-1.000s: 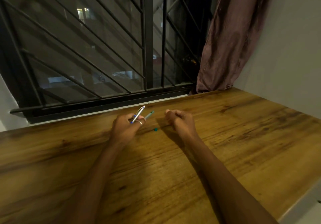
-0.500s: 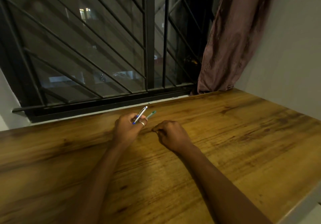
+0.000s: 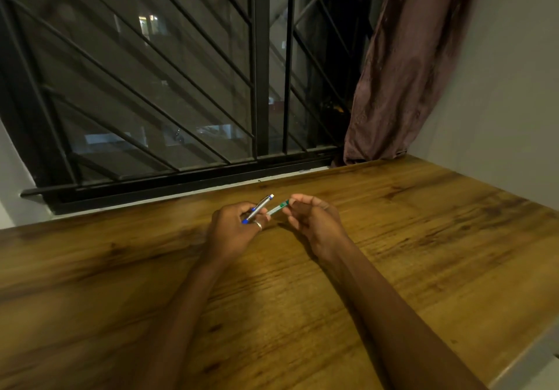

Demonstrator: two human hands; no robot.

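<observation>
My left hand (image 3: 232, 234) hovers just above the wooden table (image 3: 423, 238) and grips two pens. One is a silver pen with blue ends (image 3: 260, 207), pointing up and to the right. The other is a pale pen with a green end (image 3: 276, 209), lying just right of it. My right hand (image 3: 313, 221) is next to them with curled fingers. Its fingertips pinch a small green cap at the far end of the green pen; the cap is mostly hidden by the fingers.
A black barred window (image 3: 260, 87) runs along the table's far edge. A mauve curtain (image 3: 408, 72) hangs at the back right corner beside a grey wall (image 3: 514, 87). The table's right edge drops off at the lower right.
A small green piece lay on the table between my hands. My right hand came down over it, then rose to the green pen's tip; the piece is gone from the table.
</observation>
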